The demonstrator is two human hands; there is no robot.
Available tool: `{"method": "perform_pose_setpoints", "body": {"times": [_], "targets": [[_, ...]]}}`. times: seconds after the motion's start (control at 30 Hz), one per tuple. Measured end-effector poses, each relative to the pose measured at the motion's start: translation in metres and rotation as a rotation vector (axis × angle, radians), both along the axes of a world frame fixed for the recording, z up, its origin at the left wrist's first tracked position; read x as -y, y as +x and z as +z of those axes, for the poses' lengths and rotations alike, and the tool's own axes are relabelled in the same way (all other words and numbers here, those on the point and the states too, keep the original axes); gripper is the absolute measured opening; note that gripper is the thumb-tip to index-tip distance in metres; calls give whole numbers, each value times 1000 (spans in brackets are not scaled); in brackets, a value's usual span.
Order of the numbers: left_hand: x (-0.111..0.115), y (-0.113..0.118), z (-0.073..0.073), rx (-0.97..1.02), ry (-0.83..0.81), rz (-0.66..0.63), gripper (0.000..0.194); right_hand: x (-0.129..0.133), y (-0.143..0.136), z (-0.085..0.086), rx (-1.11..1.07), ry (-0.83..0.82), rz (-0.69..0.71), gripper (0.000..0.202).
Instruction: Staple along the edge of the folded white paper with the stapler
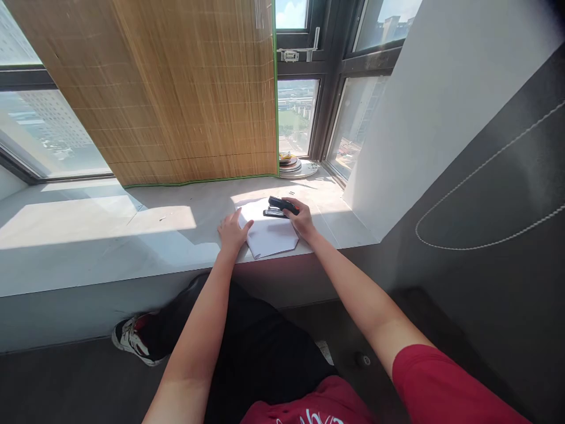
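Note:
White sheets of paper (270,238) lie on the pale window sill (176,235), close to its front edge. My left hand (233,230) rests at the left side of the paper with thumb and fingers spread, the thumb over the paper. A black stapler (279,206) is in my right hand (301,219), above the upper right part of the paper. Its jaws point left and stand apart. The fingers of my right hand wrap round the stapler's rear end.
A bamboo blind (189,94) hangs in front of the window behind the sill. Stacked plates (293,167) stand in the window corner. Small bits, perhaps staples, lie on the sill. A beaded cord (459,248) hangs at the right by the dark wall.

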State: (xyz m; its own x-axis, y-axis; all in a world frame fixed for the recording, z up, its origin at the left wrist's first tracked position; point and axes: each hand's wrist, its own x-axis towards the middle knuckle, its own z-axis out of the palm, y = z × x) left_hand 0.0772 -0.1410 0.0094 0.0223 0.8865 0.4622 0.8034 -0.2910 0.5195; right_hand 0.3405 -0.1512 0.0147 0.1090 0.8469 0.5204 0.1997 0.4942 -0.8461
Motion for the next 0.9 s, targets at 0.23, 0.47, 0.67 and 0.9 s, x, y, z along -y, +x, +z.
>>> {"method": "perform_pose_setpoints", "body": {"times": [0.23,0.47,0.67,0.9], "targets": [[-18,-25,-21,24,-80,-30,40,-10,19,-18,-145,-88,-456,35],[-17,-50,-23,130,-36,-7,44,-14,16,-22,93,-126,-396,33],[1,-18,-6,-91,42,-210,41,-12,17,-19,244,-63,-346,40],[31,29,-3,-310,-196,-420,65,-11,4,-9,315,-127,-366,39]]}}
